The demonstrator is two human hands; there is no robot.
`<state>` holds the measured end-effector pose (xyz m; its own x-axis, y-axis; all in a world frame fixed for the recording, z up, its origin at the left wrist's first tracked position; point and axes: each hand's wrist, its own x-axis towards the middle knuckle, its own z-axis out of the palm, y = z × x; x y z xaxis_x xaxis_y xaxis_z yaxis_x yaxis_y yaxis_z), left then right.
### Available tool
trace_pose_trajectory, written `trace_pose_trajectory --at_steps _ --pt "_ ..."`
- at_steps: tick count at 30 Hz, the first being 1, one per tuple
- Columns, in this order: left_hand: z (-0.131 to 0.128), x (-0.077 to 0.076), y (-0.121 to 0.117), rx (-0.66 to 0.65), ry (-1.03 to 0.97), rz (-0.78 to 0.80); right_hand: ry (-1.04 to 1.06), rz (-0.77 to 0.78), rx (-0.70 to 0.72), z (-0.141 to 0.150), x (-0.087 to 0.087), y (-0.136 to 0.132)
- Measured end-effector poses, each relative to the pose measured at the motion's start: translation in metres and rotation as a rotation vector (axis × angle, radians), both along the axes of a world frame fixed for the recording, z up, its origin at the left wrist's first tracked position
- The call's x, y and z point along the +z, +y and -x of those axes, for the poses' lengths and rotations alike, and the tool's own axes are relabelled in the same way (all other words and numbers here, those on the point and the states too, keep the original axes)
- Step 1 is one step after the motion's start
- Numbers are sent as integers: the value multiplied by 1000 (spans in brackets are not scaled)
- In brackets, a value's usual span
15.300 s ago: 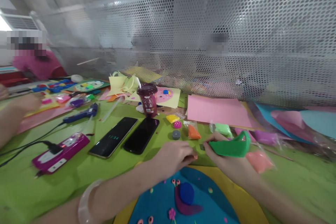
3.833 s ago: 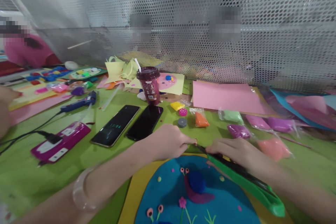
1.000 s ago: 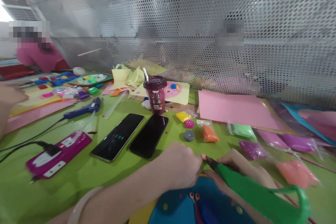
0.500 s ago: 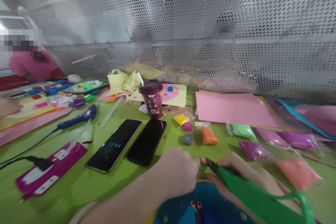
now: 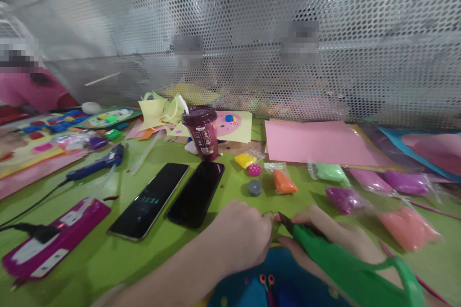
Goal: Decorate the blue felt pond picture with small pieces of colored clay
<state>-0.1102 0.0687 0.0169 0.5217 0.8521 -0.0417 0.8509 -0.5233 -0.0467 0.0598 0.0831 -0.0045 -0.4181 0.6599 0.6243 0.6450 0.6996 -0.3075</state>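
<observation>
My right hand (image 5: 334,240) grips green-handled scissors (image 5: 345,268), whose dark blade tips point left toward my other hand. My left hand (image 5: 239,237) is curled shut in a pinch right at the blade tips, on something too small to make out. Beneath both hands lies a blue felt picture (image 5: 273,288) with small clay shapes stuck on it, mostly hidden by my arms.
On the green table (image 5: 108,259) lie two dark phones (image 5: 196,194), a magenta power strip (image 5: 46,244), a maroon cup (image 5: 200,132), a glue gun (image 5: 95,165), bagged clay lumps (image 5: 406,230) and pink paper (image 5: 317,144). A perforated metal screen (image 5: 288,33) stands behind; other people sit nearby.
The view has shifted slightly right. Both hands stay together at the scissor tips, with the scissors tilted a little lower.
</observation>
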Motion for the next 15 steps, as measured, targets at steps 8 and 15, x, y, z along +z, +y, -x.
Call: trace_pose_trajectory --at_steps 8,15 --pt "-1 -3 -1 -24 12 -41 -74 -14 43 -8 4 1" --pt "0 -3 -3 -20 17 -67 -51 107 39 -7 0 -4"
